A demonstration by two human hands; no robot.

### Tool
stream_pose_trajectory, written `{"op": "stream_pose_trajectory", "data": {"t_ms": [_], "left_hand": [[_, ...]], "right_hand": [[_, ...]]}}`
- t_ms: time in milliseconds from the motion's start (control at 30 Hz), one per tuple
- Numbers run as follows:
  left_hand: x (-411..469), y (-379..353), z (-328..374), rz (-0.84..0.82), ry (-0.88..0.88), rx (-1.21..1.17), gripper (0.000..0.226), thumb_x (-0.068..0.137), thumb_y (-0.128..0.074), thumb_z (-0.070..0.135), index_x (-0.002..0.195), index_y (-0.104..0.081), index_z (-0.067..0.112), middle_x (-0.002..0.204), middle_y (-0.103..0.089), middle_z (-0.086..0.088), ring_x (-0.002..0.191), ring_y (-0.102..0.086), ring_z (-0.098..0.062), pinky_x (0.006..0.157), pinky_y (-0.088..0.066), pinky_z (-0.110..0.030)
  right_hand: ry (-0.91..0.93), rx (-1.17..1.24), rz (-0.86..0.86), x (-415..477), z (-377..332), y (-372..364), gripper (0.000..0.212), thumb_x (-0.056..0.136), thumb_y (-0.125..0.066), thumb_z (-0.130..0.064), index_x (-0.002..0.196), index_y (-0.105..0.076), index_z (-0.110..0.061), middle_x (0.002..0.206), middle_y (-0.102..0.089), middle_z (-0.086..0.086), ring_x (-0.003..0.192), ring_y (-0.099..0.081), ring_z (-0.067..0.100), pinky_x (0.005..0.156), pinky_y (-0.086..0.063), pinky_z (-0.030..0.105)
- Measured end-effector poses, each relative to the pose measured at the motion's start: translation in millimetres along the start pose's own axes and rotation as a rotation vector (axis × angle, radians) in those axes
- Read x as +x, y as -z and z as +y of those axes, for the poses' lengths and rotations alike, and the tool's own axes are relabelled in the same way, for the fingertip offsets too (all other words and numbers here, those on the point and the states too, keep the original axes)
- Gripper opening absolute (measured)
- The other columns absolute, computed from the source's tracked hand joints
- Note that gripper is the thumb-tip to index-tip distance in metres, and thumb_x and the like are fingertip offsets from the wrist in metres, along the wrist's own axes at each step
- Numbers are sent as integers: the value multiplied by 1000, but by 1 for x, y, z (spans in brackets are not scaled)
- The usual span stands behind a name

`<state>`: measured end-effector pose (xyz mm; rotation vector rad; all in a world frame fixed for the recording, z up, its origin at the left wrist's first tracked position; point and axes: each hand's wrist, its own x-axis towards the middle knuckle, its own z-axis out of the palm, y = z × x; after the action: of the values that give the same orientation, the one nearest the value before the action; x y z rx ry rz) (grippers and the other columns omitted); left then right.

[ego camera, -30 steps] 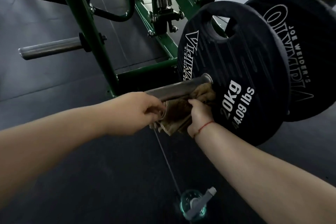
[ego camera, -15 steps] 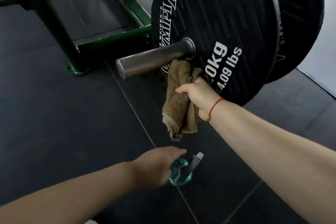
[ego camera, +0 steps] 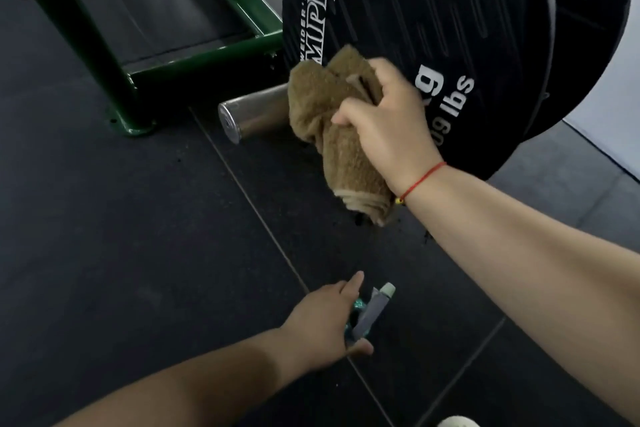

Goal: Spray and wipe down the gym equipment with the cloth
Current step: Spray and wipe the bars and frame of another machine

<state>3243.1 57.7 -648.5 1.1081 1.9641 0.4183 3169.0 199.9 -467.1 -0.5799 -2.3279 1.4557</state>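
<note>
A brown cloth (ego camera: 322,97) is bunched in my right hand (ego camera: 384,125), which grips it and holds it over the steel bar sleeve (ego camera: 249,114), right against the black 20 kg weight plate (ego camera: 450,10). The cloth's free end hangs down below my wrist. Low on the floor stands a teal spray bottle with a grey trigger head (ego camera: 372,308). My left hand (ego camera: 325,319) is wrapped round it, fingers on the far side and thumb on the near side, so the bottle's body is mostly hidden.
A green machine frame (ego camera: 104,45) with a foot bolted to the floor stands at the left. A second black plate sits behind the first. Dark rubber floor tiles with seams (ego camera: 263,218) run under both arms. A white shoe tip (ego camera: 457,422) shows at the bottom edge.
My left hand left the cloth, dropped to the floor and closed round the spray bottle. My right hand lifted the cloth from under the bar sleeve to on top of it.
</note>
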Motion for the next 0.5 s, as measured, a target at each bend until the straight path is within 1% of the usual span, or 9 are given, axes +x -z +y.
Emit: {"op": "stream_pose_trajectory", "data": {"t_ms": [100,133,200,267,333,367,400,433,500], "left_hand": [[7,-1,0,19,-11,57,113,85,-71,58,162,3,22,152,-39,0,137,-41,-22,116,-36,-40],[8,0,0,22,-19,70,112,86,-71,58,162,3,21,150,-41,-1,136,-41,-22,115,-36,-40],[10,2,-1,41,-50,104,107,89,-67,58,162,3,21,145,-42,-2,132,-43,-22,113,-38,-40],[10,0,-3,58,-108,125,97,95,-59,56,161,7,29,140,-43,-2,127,-44,-23,109,-40,-40],[10,-2,-9,74,-164,72,87,100,-52,52,159,11,41,132,-42,2,119,-44,-20,103,-44,-40],[9,-1,-14,84,-177,22,83,101,-50,51,157,10,46,130,-41,5,117,-44,-17,101,-45,-38],[8,1,-20,91,-175,-31,78,101,-50,50,157,4,49,131,-41,8,116,-44,-14,100,-45,-37],[7,6,-26,115,-173,-76,72,100,-51,50,157,-7,48,132,-41,11,116,-44,-11,100,-45,-36],[4,16,-41,186,-165,-97,59,99,-51,50,152,-30,42,138,-41,15,120,-44,-8,103,-43,-37]], "right_hand": [[79,131,92,8,-3,0,23,75,-67,-5,95,-61,-16,89,-64,-4,90,-65,12,87,-57,40],[120,178,134,12,-5,-1,27,76,-66,-5,99,-60,-17,95,-65,-4,95,-65,12,89,-56,40],[161,214,230,24,-8,-3,44,79,-66,-9,122,-57,-12,118,-62,5,113,-61,17,100,-52,44],[124,53,286,37,-7,-7,61,86,-68,-13,143,-46,-13,145,-44,9,133,-47,21,113,-42,38],[76,-248,196,41,-1,-16,66,91,-66,-17,151,-39,-24,160,-20,6,144,-32,24,118,-33,31],[57,-403,118,36,3,-23,66,92,-63,-18,152,-38,-31,161,-18,3,142,-31,28,116,-31,32],[70,-531,49,28,9,-30,65,92,-60,-18,151,-38,-35,160,-22,1,138,-33,31,113,-31,34],[123,-597,5,18,13,-35,65,91,-59,-18,150,-40,-36,157,-27,-1,133,-34,32,111,-32,36],[246,-554,-39,9,16,-39,63,86,-61,-16,146,-49,-32,150,-38,0,129,-38,31,111,-34,39]]}}
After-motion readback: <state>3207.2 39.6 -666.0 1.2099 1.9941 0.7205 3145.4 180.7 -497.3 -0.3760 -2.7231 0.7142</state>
